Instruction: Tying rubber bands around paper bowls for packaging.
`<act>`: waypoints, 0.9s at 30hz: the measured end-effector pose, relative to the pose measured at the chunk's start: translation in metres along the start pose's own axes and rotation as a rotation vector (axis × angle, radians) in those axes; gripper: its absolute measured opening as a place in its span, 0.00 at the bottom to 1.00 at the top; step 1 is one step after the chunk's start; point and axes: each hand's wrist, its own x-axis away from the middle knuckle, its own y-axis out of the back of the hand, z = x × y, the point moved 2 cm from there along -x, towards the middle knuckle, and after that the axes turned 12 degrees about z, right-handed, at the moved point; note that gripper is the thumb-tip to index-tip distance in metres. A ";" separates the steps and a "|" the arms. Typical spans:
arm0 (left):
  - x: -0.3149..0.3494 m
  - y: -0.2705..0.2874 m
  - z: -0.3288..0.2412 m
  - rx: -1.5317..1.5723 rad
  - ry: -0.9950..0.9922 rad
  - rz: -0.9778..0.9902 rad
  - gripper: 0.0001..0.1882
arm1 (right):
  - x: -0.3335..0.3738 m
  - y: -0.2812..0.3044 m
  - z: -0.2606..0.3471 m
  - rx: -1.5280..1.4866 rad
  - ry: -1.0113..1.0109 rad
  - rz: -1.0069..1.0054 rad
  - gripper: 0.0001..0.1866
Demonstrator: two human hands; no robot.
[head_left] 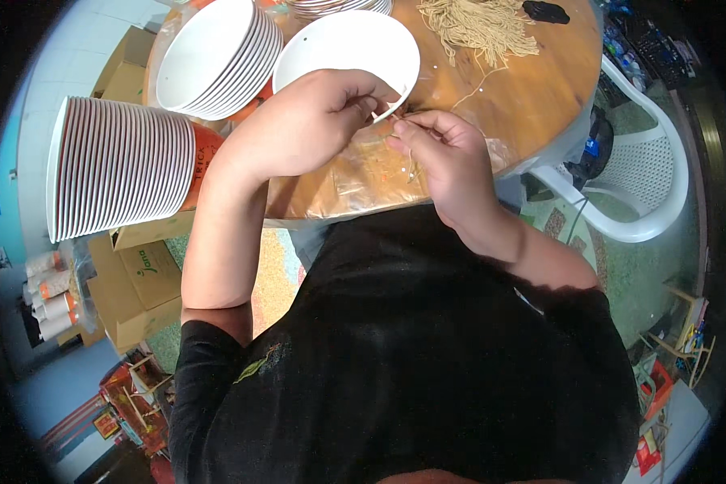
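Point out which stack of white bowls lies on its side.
The big stack at far left, beside the table: it lies sideways, rims facing left. The other stack sits tilted on the table, mouths up, and the single bowl under the left hand is unstacked.

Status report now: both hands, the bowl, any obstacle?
Left hand grips white bowl rim. Right hand pinches thin string. Nothing blocking.

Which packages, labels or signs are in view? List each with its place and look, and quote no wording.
Cardboard box: left, below the side-lying stack of white plates; brown, boxy, small green mark on its flap.
Second cardboard box: upper left, behind the plates; plain brown.
Orange label: at the end of the plate stack; orange band with light lettering.
Clear plastic wrap: on the round wooden table, under both hands; shiny, crinkled.
No screens show.
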 end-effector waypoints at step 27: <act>-0.011 0.005 -0.003 -0.121 0.054 0.032 0.10 | -0.011 0.000 0.003 0.036 -0.055 0.007 0.13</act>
